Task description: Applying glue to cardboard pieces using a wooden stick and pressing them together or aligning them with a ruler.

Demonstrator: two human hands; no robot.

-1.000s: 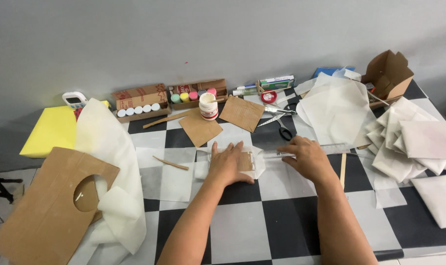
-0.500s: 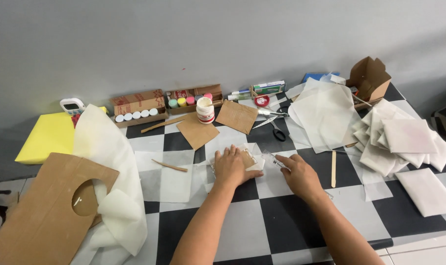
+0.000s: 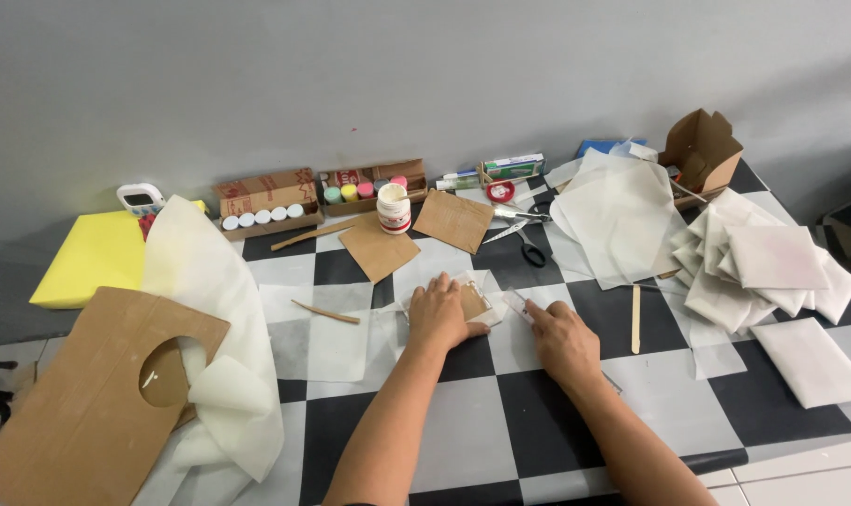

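Head view, left hand: the left hand (image 3: 437, 317) lies flat, fingers spread, and presses on a small brown card piece (image 3: 472, 302) that sits on thin white paper (image 3: 463, 281) in the middle of the desk (image 3: 463, 422).
Head view, right hand: the right hand (image 3: 561, 339) rests palm down just beside it, fingers loosely closed on a clear strip (image 3: 517, 304), perhaps a ruler or tape; the view is too small to tell.
Head view, change: half a second ago the right hand was more to the right and apart from the paper; now it is drawn in beside the left hand, so both hands work on the same wrapped piece. The left hand has stayed on the card.
Head view, around: scissors (image 3: 530, 245) and a white glue jar (image 3: 393, 208) stand behind the hands; a wooden stick (image 3: 635, 319) lies to the right.
Head view, far sides: folded white sheets (image 3: 772, 262) are at the right, a cardboard panel with a round hole (image 3: 88, 403) at the left.
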